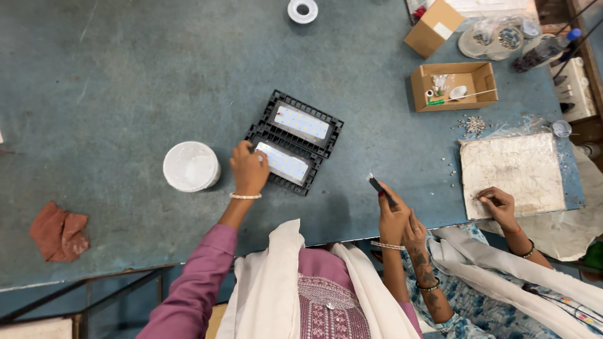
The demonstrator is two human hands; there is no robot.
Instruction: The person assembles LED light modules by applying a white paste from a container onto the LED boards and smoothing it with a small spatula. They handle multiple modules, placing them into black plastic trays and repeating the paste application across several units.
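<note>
Head view shows a blue tabletop (125, 75) with two LED lamps lying side by side near its middle. The near lamp (282, 162) and the far lamp (303, 122) each have a black finned frame around a white panel, and their long axes run from near-left to far-right, slightly tilted to the tabletop edge. The left hand (249, 168) rests on the left end of the near lamp, fingers curled loosely over the frame corner, touching it without lifting it. The right hand (392, 216) is raised over the near edge of the tabletop, closed around a thin dark tool (379, 185) whose tip points far-left. A white tub (191, 166) stands just left of the left hand. Right beside the right hand, another person's hand (415, 231) touches it, and that person's other hand (499, 206) rests on a white board (512, 172).
</note>
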